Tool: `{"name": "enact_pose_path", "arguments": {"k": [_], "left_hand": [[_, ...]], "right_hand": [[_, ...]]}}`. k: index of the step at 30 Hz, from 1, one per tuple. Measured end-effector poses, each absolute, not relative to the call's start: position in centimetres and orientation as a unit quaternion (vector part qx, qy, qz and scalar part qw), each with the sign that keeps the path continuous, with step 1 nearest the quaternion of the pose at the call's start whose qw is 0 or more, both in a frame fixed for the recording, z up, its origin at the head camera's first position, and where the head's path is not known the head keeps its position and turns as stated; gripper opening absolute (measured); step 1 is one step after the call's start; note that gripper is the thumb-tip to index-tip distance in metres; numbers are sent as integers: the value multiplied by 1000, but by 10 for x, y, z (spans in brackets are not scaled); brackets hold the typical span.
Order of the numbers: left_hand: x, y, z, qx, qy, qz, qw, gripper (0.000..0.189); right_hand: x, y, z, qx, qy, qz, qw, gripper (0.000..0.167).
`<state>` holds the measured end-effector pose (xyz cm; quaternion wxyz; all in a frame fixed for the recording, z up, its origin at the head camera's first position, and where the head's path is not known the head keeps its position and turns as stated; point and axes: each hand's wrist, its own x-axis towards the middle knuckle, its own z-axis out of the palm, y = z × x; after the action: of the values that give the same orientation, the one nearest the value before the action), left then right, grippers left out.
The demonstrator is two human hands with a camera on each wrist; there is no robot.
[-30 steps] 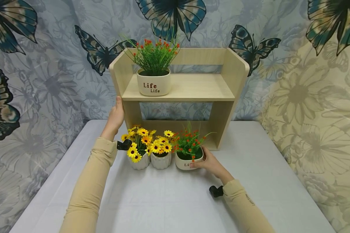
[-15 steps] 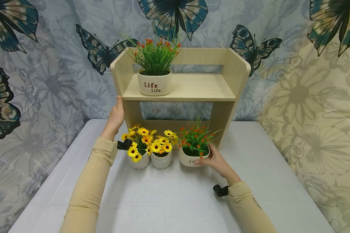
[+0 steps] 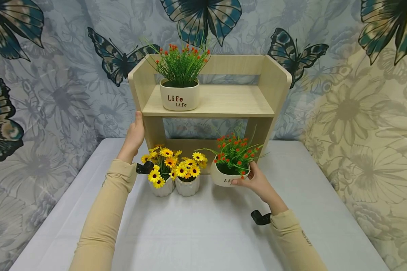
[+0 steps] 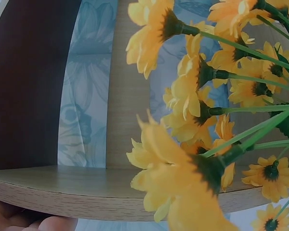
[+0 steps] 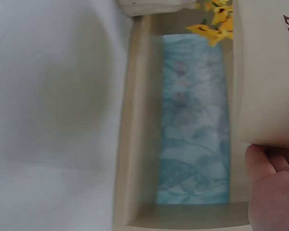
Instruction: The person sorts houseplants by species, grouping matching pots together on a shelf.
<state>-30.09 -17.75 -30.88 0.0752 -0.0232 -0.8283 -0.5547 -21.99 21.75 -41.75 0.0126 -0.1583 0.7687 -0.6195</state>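
Thumb and fingers of my right hand (image 3: 262, 185) grip the right side of a white oval pot with red-flowered green grass (image 3: 225, 178). It hangs tilted above the tablecloth, before the lower opening of a pale wooden shelf (image 3: 235, 101). The right wrist view brings the pot's lettered wall (image 5: 267, 86) close, with curled fingers (image 5: 260, 166) at its end. My left hand (image 3: 134, 135) rests against the outside of the shelf's left panel, fingers upward. In the left wrist view, its fingers (image 4: 58, 224) show beyond the panel's edge, while yellow flowers (image 4: 173, 178) cover much of the shelf.
Another red-flowered plant in a white "Life" pot (image 3: 179, 98) stands on the upper board, at the left. Two small white pots of yellow daisies, one left (image 3: 163, 189) and one right (image 3: 187, 187), stand before the shelf on the white tablecloth (image 3: 190, 241). Butterfly-patterned cloth hangs behind.
My right hand has lifted the red-flowered pot off the tablecloth and carried it right and toward the shelf, away from the daisies, tilting it. My left hand has stayed at the panel.
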Motion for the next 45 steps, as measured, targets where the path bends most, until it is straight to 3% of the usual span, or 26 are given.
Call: {"name": "enact_pose_path", "arguments": {"k": [28, 45], "left_hand": [[-298, -175, -306, -21, -828, -555, 72, 88], [-299, -176, -309, -23, -824, -562, 74, 87]], "right_hand": [[-206, 210, -359, -191, 728, -658, -23, 87], [-220, 200, -312, -206, 696, -684, -77, 80]]}}
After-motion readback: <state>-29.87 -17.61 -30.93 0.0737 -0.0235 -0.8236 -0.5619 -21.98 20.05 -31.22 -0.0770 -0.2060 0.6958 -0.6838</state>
